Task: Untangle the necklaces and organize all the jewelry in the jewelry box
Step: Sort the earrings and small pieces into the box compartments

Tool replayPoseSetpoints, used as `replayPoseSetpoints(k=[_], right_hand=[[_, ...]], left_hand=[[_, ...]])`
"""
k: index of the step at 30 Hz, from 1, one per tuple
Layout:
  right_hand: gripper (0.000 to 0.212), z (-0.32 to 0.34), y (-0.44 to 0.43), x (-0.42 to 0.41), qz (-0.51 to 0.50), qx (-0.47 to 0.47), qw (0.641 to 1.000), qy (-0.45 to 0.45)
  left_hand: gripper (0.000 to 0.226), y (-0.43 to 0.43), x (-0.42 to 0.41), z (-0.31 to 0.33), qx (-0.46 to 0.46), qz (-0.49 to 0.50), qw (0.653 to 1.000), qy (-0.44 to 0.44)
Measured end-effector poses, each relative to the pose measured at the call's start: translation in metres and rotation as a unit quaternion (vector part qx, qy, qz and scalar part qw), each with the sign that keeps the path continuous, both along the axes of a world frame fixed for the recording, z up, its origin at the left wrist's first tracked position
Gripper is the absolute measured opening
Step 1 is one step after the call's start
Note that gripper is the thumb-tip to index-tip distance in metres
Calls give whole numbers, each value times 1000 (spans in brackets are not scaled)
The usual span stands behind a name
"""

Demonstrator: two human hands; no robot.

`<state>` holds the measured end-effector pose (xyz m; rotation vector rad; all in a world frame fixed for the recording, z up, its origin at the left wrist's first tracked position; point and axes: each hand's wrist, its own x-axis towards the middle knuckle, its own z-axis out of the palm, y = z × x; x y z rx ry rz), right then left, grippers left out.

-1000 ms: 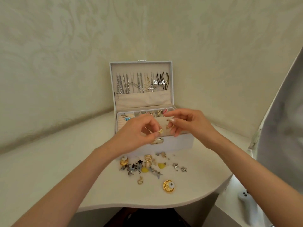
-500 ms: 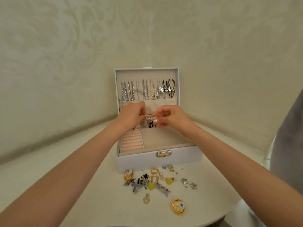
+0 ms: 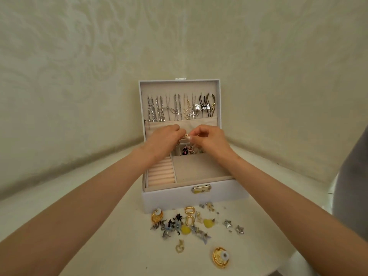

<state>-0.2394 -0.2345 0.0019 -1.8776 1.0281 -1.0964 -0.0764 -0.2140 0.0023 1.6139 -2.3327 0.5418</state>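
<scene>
Both bare forearms stretch forward and converge. The left hand (image 3: 165, 139) and right hand (image 3: 212, 139) meet fingertip to fingertip, backs up, fingers curled, pinching a small gold piece (image 3: 186, 135) between them.

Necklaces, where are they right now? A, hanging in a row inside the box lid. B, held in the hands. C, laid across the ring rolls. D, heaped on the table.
A: the necklaces hang side by side inside the open lid; the left hand and right hand pinch only a small gold piece.
</scene>
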Motion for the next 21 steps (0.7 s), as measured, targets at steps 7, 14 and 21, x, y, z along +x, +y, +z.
replayPoseSetpoints(k=[7, 14, 21], right_hand=[[11, -3, -2, -1, 8, 33, 999, -24], [6, -7, 0, -1, 27, 18, 999, 20], [7, -3, 3, 0, 45, 15, 998, 38]], left_hand=[[2, 2, 9, 2, 43, -33, 991, 122], [15, 1, 11, 6, 100, -38, 983, 151], [21, 6, 10, 3, 104, -17, 982, 155]])
